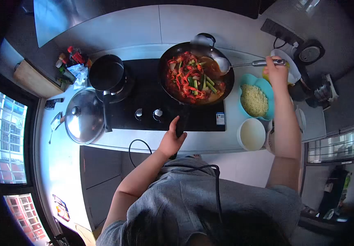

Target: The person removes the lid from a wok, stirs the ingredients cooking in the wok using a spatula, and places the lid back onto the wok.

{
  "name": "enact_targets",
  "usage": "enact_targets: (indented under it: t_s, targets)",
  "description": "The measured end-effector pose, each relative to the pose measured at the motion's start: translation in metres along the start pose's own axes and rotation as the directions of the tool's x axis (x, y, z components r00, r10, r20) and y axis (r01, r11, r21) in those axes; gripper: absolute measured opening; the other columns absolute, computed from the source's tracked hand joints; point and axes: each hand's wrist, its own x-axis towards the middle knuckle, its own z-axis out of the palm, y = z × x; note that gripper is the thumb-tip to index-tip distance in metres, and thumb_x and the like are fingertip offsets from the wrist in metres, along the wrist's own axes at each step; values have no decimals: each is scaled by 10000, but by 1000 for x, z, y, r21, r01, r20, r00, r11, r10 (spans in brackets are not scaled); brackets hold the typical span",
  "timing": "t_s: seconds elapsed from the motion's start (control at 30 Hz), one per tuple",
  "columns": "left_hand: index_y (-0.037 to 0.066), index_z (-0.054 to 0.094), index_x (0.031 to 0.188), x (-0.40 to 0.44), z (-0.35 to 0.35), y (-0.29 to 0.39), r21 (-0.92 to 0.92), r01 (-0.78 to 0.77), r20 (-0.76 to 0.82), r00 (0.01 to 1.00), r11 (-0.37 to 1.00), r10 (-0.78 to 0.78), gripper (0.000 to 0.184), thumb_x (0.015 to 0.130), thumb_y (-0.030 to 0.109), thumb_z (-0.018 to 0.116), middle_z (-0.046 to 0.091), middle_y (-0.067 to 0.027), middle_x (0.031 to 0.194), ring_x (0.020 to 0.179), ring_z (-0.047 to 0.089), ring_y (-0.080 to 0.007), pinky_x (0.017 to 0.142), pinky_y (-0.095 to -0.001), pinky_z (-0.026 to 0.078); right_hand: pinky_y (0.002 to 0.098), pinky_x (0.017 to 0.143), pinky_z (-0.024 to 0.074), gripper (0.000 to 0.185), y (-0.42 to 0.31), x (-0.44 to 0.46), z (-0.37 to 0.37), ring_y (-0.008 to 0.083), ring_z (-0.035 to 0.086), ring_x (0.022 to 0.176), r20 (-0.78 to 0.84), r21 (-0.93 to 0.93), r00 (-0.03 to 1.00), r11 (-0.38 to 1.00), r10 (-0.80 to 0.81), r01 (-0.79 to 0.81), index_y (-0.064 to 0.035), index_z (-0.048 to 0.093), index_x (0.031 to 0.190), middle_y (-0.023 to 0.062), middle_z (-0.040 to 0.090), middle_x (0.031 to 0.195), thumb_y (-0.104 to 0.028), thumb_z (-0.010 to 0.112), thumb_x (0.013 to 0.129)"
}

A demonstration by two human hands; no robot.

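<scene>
A large black wok (168, 88) stands on the dark cooktop, holding red crayfish-like pieces (181, 80), green vegetable sticks (209, 83) and brownish sauce. My left hand (172, 139) is wrapped round the wok's black handle (181, 123), near the counter's front edge. On the right, my right hand (276, 70) grips the end of a metal ladle (261, 63). The ladle's round bowl (222, 64) is over the right part of the wok, at the sauce. Close below my right hand is a turquoise bowl (268, 93) of pale noodles (254, 101).
A small black pan (106, 73) sits on the left burner, beside a glass lid (85, 116). Bottles (64, 71) stand behind at the left. A cream bowl (251, 134) is near the front edge at the right. A black cable (217, 184) crosses the person's shirt.
</scene>
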Motion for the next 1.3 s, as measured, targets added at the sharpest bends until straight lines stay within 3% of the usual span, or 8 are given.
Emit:
enact_targets:
  t_s: [0.13, 0.4, 0.5, 0.53, 0.6, 0.8, 0.93, 1.3]
  targets:
    - [121, 175, 1365, -1, 0, 3, 16, 12, -3, 1000, 1000, -12, 701, 807, 147, 598, 593, -279, 934, 863, 578, -443, 739, -439, 469, 254, 424, 437, 195, 72, 10, 28, 147, 570, 501, -27, 327, 947, 898, 321, -295, -15, 572, 786, 81, 591, 623, -203, 585, 836]
    - [105, 177, 1363, -2, 0, 1, 7, 21, -1, 1000, 1000, -21, 702, 804, 139, 601, 595, -275, 943, 885, 579, -431, 751, -428, 470, 248, 496, 459, 169, 40, -45, 43, 143, 585, 532, 105, 460, 970, 854, 218, -242, -7, 581, 852, 68, 596, 633, -173, 596, 826]
    - [99, 178, 1362, -1, -1, 3, -4, 50, 18, 999, 999, -50, 704, 803, 137, 604, 596, -271, 950, 895, 582, -422, 760, -417, 471, 247, 498, 437, 135, -7, -62, 28, 158, 594, 575, 223, 176, 933, 953, -284, 248, -23, 583, 853, 64, 612, 672, -146, 614, 805]
    - [97, 180, 1363, 0, -3, 7, -21, 82, 37, 996, 996, -81, 700, 806, 126, 603, 591, -246, 972, 862, 593, -367, 746, -392, 474, 247, 498, 437, 135, -22, -68, 23, 158, 594, 575, 222, 170, 934, 954, -280, 246, -23, 583, 853, 64, 612, 672, -146, 614, 805]
    - [93, 185, 1364, 1, -5, 12, -50, 144, 77, 987, 988, -140, 692, 813, 104, 602, 582, -196, 1014, 798, 615, -257, 719, -341, 480, 277, 489, 427, 128, -50, -81, 16, 181, 587, 604, 335, 164, 526, 598, -782, 785, -48, 590, 851, 54, 602, 703, -104, 649, 752]
    - [118, 177, 1369, 2, 1, -5, -58, 58, 44, 998, 997, -55, 697, 815, 97, 600, 589, -144, 866, 602, 563, -180, 577, -313, 468, 304, 492, 429, 171, -85, -137, 4, 181, 540, 571, 664, 59, 226, 351, -713, 935, -91, 583, 831, 23, 521, 659, -151, 673, 699]
    - [126, 172, 1371, 2, 1, -8, -56, 5, 27, 1000, 998, -3, 701, 817, 97, 600, 582, -122, 806, 554, 538, -159, 540, -299, 456, 284, 478, 420, 171, -104, -157, -8, 165, 535, 578, 687, 22, 103, 162, -720, 987, -99, 577, 826, 15, 508, 653, -162, 663, 692]
    - [127, 164, 1372, 2, -3, 1, -115, 41, 71, 997, 993, -33, 707, 817, 107, 602, 575, -111, 740, 508, 525, -165, 503, -302, 451, 272, 482, 435, 182, -170, -169, -64, 170, 542, 597, 833, 62, 70, 219, -548, 974, -87, 576, 849, 46, 520, 688, -145, 640, 689]
